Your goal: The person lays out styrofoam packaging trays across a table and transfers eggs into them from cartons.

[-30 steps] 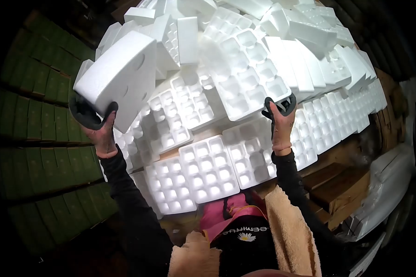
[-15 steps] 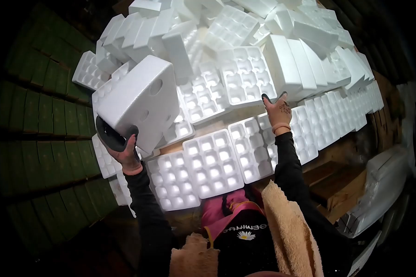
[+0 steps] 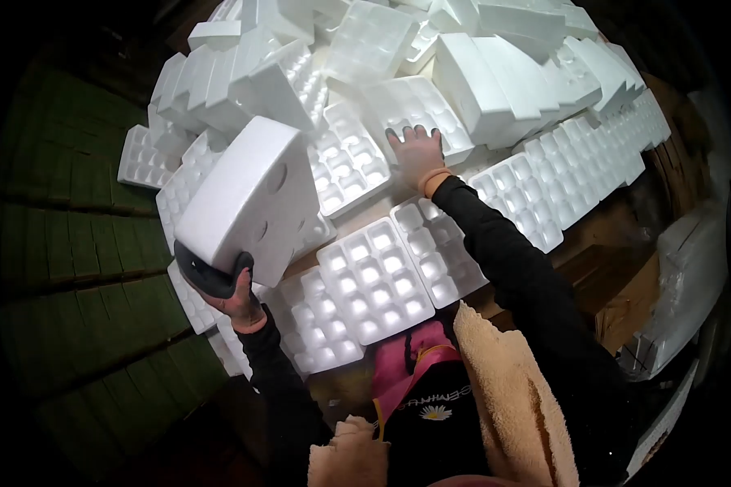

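Observation:
My left hand [image 3: 229, 290], in a glove with dark fingers, grips the lower end of a white foam tray [image 3: 256, 191]. That tray stands tilted on edge, its smooth back with round dents facing right. My right hand [image 3: 421, 158], gloved too, has its fingers spread over the near edge of another foam tray [image 3: 418, 101], which lies cups up. Left of it is a similar foam tray [image 3: 349, 158] with square cups. Along the near side, a row of foam trays [image 3: 374, 280] lies with hollows facing up.
A heap of foam trays [image 3: 369, 40] fills the far side, several leaning together. Green stacked boxes [image 3: 73, 268] form a wall at the left. Brown cardboard [image 3: 625, 304] and a plastic-wrapped bundle [image 3: 682, 276] stand at the lower right.
My right hand has moved left and up, from the tray's near right corner onto its near edge, fingers now spread. My left hand still holds its tray, slightly lower in view.

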A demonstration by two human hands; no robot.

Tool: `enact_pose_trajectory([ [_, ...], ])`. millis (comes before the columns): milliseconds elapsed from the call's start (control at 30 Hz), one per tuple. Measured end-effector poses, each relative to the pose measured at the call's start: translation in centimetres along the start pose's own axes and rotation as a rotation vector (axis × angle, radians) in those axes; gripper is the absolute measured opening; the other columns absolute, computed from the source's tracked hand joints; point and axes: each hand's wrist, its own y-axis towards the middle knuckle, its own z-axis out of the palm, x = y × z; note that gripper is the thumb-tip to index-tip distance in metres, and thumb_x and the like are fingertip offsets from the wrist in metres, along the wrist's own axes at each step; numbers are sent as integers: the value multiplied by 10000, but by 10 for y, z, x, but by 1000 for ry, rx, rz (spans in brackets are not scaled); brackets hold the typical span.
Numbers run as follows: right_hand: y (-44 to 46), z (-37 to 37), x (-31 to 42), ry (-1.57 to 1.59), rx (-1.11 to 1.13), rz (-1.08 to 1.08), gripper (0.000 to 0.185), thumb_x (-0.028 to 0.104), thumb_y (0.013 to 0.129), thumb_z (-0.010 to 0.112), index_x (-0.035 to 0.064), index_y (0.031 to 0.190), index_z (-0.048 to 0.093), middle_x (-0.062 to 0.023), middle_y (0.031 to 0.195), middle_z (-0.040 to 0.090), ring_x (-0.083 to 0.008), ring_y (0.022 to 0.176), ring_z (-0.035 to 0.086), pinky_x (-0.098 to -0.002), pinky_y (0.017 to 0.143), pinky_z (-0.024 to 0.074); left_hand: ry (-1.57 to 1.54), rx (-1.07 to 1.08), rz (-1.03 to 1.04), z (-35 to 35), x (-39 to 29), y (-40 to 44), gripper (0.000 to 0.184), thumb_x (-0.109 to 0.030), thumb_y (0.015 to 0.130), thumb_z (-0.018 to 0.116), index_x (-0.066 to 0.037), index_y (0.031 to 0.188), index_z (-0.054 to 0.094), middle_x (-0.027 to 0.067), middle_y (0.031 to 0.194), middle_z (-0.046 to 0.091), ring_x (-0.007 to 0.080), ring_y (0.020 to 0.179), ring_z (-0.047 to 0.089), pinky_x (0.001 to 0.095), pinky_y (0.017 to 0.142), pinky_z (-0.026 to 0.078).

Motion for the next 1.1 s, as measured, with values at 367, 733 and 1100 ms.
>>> enact_pose_trajectory([
  [367,4,34,45,279,268,-209,671,525,786,658,208,1351,484,-132,1407,405,-359,1320,340,-611,1042,268,-130,77,-49,8,2,-6,818,-90,781,656,-38,1484,242,198,1452,357,356,1252,436,482,1022,419],
  [733,-214,-55,-260,389,-622,448,649,346,809,685,25,1324,455,-203,1348,447,-372,1268,398,-491,1067,330,-123,83,112,199,-76,-53,636,-125,838,656,47,1380,371,225,1360,459,351,1161,521,476,996,433],
  [1100,-292,124,-629,1357,-712,1114,690,349,961,537,42,1487,209,-214,1526,246,-297,1398,279,-341,1128,246,-319,167,32,520,-156,-180,792,-381,780,714,29,1371,382,209,1376,440,346,1199,474,484,1038,376],
])
